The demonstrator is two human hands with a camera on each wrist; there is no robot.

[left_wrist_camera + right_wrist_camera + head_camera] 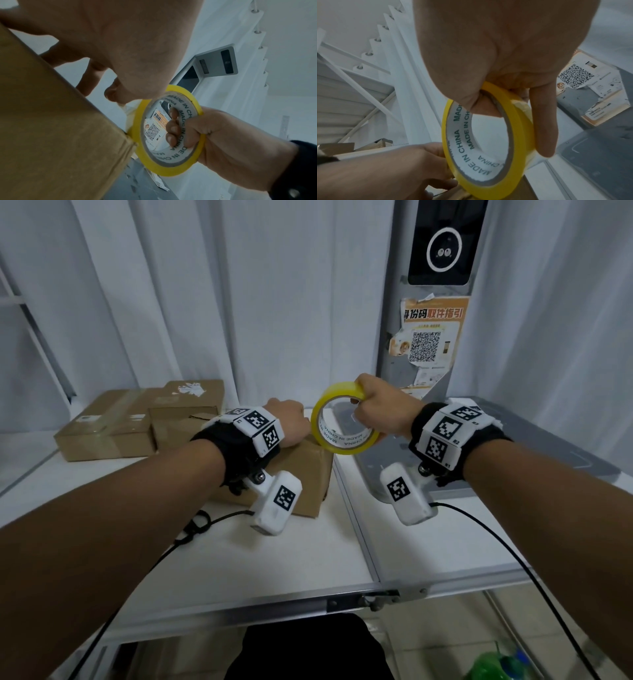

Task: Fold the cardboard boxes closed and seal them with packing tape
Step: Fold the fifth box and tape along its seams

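Observation:
A small brown cardboard box [305, 474] lies closed on the white table [274, 559]. My left hand [291, 421] rests on the box's top right edge. In the left wrist view its thumb and fingers [113, 94] pinch the pale free end of the tape by the box corner [68, 135]. My right hand [376, 409] holds the yellow tape roll [342, 422] upright just right of the box. Its fingers [172, 128] hook through the core and its thumb [544, 128] lies along the outer face of the tape roll [481, 142].
Other taped cardboard boxes [113, 422] are stacked at the back left. A grey kiosk post with a QR poster [428, 344] stands at the back right on a grey base [531, 446]. Black cables [191, 529] trail over the table. White curtains hang behind.

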